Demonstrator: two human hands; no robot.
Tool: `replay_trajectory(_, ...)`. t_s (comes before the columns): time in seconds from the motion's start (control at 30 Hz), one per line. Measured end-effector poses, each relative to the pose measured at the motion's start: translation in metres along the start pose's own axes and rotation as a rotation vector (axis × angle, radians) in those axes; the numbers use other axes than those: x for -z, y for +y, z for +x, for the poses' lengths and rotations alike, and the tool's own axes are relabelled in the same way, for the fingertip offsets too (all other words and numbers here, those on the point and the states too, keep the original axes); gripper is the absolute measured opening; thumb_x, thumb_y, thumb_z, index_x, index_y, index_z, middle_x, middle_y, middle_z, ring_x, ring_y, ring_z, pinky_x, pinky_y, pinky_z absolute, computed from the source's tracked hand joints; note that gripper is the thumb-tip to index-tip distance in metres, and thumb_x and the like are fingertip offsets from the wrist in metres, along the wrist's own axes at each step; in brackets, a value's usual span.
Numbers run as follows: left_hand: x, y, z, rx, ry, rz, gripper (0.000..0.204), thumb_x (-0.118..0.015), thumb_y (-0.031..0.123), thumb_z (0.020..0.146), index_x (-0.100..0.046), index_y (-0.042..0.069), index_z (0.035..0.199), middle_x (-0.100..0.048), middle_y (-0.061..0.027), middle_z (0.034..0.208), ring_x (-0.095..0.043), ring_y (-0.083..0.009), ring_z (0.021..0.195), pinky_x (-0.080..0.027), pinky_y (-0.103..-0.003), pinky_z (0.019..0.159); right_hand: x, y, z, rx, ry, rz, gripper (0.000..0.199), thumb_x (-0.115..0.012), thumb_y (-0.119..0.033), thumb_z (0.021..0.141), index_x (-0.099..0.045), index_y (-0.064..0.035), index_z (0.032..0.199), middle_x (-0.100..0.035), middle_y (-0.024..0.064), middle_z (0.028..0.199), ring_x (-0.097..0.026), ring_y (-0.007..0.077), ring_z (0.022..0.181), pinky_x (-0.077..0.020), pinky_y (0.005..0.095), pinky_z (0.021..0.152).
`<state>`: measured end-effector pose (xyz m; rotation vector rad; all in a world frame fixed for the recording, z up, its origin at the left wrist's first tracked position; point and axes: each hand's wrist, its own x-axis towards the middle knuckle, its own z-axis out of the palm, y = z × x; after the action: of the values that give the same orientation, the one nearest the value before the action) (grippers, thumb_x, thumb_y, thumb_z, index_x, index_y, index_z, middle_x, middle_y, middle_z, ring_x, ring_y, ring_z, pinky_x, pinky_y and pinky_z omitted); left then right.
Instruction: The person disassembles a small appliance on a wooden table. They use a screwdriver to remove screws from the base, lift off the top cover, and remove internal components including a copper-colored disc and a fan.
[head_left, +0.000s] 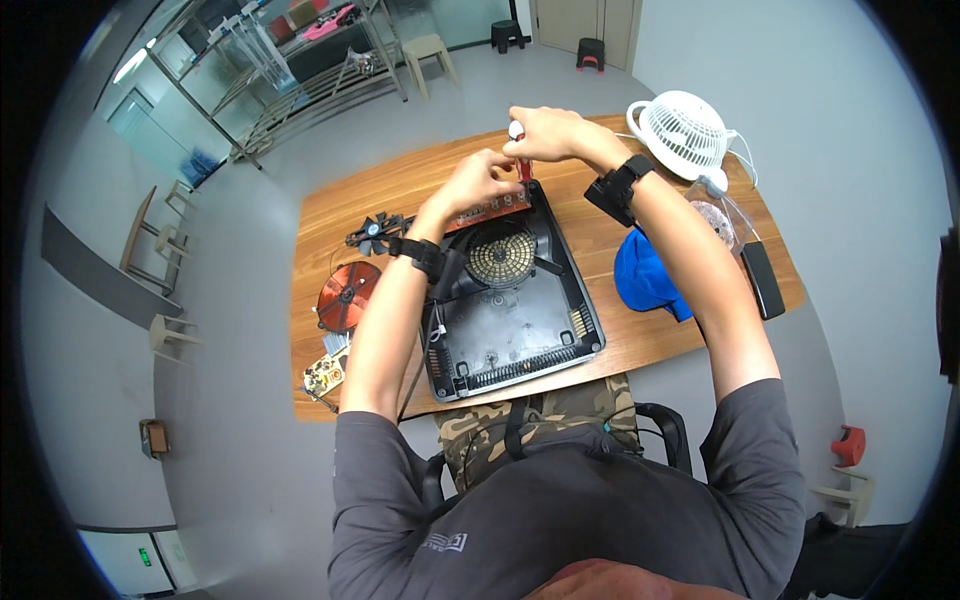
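Observation:
A black plastic appliance housing [505, 335], with a round vent grille, lies in front of me on the wooden table. At its far edge is a narrow red circuit board [500, 208]. My left hand [480, 185] rests there, with the fingers bent against the board. Upright over the board's right end stands a screwdriver [525, 170] with a red and white handle. My right hand [545, 135] is wrapped round its top. The tip is too small to make out.
Left of the housing lie a black fan [374, 232], a copper coil [347, 297] and a circuit board [325, 376]. On the right are a blue cap [648, 272], a white slotted basket-like thing [685, 130], a clear container [712, 222] and a black slab [763, 280]. A cable hangs beside my left forearm.

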<state>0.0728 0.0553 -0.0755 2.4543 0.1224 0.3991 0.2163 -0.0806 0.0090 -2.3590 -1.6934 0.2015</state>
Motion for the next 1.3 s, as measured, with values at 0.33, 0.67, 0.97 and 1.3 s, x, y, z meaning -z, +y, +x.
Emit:
replay_trajectory(0.33, -0.020, 0.015, 0.012, 0.172, 0.139, -0.136, 0.034, -0.086, 0.025, 0.076, -0.077, -0.001, 0.096, -0.076, -0.0138, 0.084, -0.072, -0.0214, 0.077, -0.056, -0.036, 0.077, 0.023, -0.020, -0.015, -0.064, -0.007, -0.194, 0.064, -0.060, -0.064, 0.088, -0.076, -0.0018, 0.097, -0.075, 0.0213, 0.098, -0.072, 0.0375, 0.100, -0.0559, 0.0465, 0.089)
replay_trajectory(0.67, -0.024, 0.026, 0.017, 0.137, 0.112, -0.078, 0.040, -0.086, 0.027, 0.075, -0.070, -0.003, 0.096, -0.073, -0.0140, 0.086, -0.070, -0.0242, 0.079, -0.055, -0.038, 0.075, -0.001, -0.008, -0.016, 0.096, 0.143, -0.239, 0.043, -0.062, -0.036, 0.087, -0.068, -0.0110, 0.122, -0.074, 0.0199, 0.098, -0.071, 0.0387, 0.097, -0.0567, 0.0489, 0.084)
replay_trajectory(0.97, -0.022, 0.021, 0.011, 0.134, 0.156, -0.127, 0.036, -0.086, 0.026, 0.077, -0.070, -0.001, 0.096, -0.074, -0.0111, 0.084, -0.071, -0.0191, 0.081, -0.055, -0.035, 0.077, -0.005, -0.012, -0.019, 0.066, 0.224, -0.200, 0.044, -0.061, -0.043, 0.089, -0.065, -0.0094, 0.118, -0.068, 0.0226, 0.107, -0.070, 0.0407, 0.094, -0.0558, 0.0503, 0.083)
replay_trajectory(1.3, -0.029, 0.023, 0.013, 0.096, 0.212, -0.050, 0.032, -0.086, 0.021, 0.076, -0.068, 0.001, 0.094, -0.069, -0.0094, 0.080, -0.067, -0.0232, 0.072, -0.054, -0.037, 0.070, -0.010, -0.011, -0.009, 0.043, 0.196, -0.148, 0.046, -0.062, -0.043, 0.087, -0.063, -0.0061, 0.116, -0.073, 0.0224, 0.093, -0.071, 0.0411, 0.093, -0.0553, 0.0507, 0.082)
